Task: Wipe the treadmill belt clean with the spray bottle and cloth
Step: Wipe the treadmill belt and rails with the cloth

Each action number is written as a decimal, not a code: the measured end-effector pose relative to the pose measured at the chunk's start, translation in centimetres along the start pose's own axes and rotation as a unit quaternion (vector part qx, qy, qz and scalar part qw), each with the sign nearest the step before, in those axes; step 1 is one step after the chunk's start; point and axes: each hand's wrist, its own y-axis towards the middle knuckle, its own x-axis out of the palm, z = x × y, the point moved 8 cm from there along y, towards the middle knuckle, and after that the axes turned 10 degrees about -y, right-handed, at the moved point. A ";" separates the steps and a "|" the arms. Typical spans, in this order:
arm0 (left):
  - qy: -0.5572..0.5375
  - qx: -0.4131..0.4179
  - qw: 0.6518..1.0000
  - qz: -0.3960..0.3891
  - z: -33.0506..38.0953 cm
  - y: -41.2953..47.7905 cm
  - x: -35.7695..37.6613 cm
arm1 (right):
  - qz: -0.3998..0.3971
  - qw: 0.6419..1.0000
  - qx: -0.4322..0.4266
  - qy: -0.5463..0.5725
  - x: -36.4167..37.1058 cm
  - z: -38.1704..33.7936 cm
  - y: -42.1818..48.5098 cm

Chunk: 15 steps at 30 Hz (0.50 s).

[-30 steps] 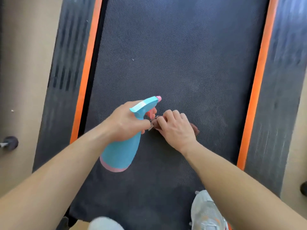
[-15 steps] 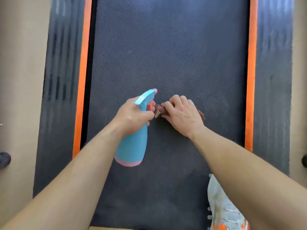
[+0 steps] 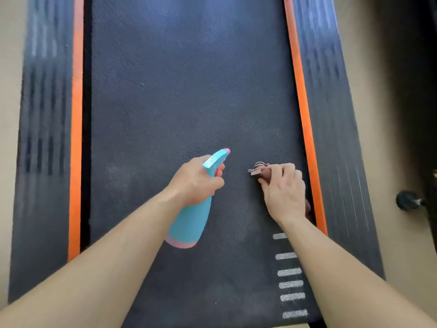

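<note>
My right hand (image 3: 283,190) has slid away from the spray bottle (image 3: 191,221). A moment ago my knuckles were almost against its nozzle at mid-belt. Now the brown cloth (image 3: 262,172) sits near the right orange side strip (image 3: 305,138), so I judge this wiping stroke has nearly reached that edge of the treadmill belt (image 3: 177,91). My right fingers are curled over the bunched cloth, holding it down on the belt, wrist low and forearm reaching forward. My left hand (image 3: 196,181) grips the blue bottle round its neck, tilted with the nozzle pointing ahead. I cannot tell whether the trigger is being squeezed.
</note>
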 end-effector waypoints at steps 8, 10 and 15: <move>0.018 0.006 1.000 0.012 3.1 1.8 2.2 | 0.036 0.995 0.024 0.093 -0.7 1.0 -0.1; 0.012 0.006 1.000 0.019 3.2 2.4 2.1 | 0.042 0.993 0.015 0.111 -0.9 0.9 1.3; -0.004 0.021 0.999 0.038 3.3 4.2 1.0 | 0.049 0.994 -0.067 0.066 -0.5 -2.1 12.1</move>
